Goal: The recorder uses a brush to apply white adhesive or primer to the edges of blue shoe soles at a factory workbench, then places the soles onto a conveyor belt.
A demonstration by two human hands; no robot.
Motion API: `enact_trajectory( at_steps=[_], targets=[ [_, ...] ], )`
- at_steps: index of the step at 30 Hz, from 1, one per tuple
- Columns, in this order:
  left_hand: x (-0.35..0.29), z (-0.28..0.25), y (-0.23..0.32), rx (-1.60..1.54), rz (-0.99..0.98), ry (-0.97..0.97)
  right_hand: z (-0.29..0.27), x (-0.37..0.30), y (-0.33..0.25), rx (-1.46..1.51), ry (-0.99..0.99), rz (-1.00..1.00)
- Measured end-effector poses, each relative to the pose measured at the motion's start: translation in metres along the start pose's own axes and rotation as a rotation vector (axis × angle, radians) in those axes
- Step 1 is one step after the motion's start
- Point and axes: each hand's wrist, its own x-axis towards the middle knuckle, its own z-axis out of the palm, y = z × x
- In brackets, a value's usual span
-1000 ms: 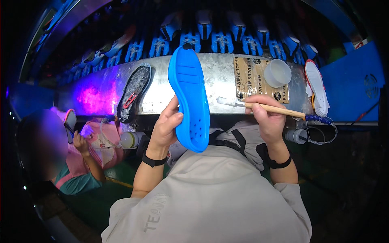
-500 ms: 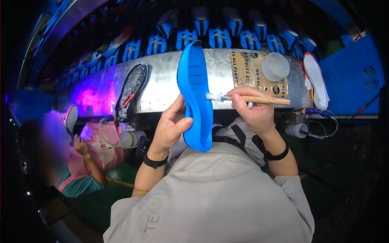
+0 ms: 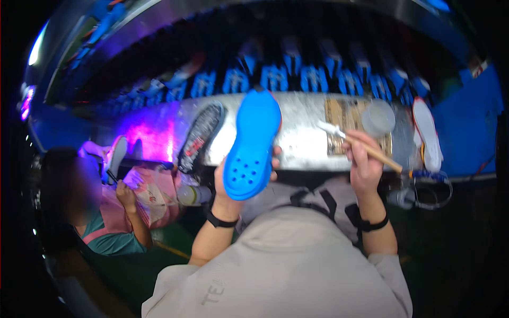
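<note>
My left hand (image 3: 227, 183) is wrapped round the heel half of a blue shoe sole (image 3: 254, 124), with fingertips showing at its right edge. The sole's broad face with several small holes is turned up toward me, its far end over the metal bench. My right hand (image 3: 366, 167) grips the wooden handle of a brush (image 3: 374, 152) whose white-coated bristles point left, apart from the sole. Beyond that hand, a translucent tub (image 3: 378, 117) sits on a piece of printed brown cardboard (image 3: 342, 114). The picture is somewhat blurred.
A dark shoe (image 3: 201, 135) lies on the metal bench (image 3: 302, 143) left of the sole. A white and red sole (image 3: 427, 135) lies at the right end. Blue racks (image 3: 274, 79) line the back. A co-worker (image 3: 116, 212) at left holds a shoe (image 3: 116, 156).
The blue sole has been turned to show its holed face. My right hand has drawn the brush off it, to the right. The whole view has shifted.
</note>
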Motion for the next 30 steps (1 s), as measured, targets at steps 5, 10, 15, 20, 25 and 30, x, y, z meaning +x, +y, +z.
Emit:
enact_trajectory(
  at_steps=[5, 10, 15, 20, 25, 30],
  targets=[
    [-0.010, -0.019, 0.005, -0.037, -0.034, 0.327, -0.024, -0.003, 0.039, -0.296, 0.070, 0.054],
    [-0.013, 0.014, 0.051, 0.153, -0.129, 0.065, -0.045, -0.007, 0.077, -0.333, 0.091, 0.051],
    [0.063, 0.149, 0.139, 0.632, 0.221, -0.096, -0.057, -0.007, 0.102, -0.398, 0.080, 0.001],
    [0.172, 0.188, 0.223, 0.298, 0.389, -0.083, -0.052, -0.006, 0.097, -0.309, 0.117, 0.052],
    [0.187, 0.159, 0.244, 1.182, 0.704, 0.237, -0.054, -0.007, 0.100, -0.423, 0.117, -0.016],
    [0.205, 0.170, 0.337, 1.880, 1.124, 0.596, -0.050, -0.006, 0.088, -0.530, 0.104, -0.090]
  ],
)
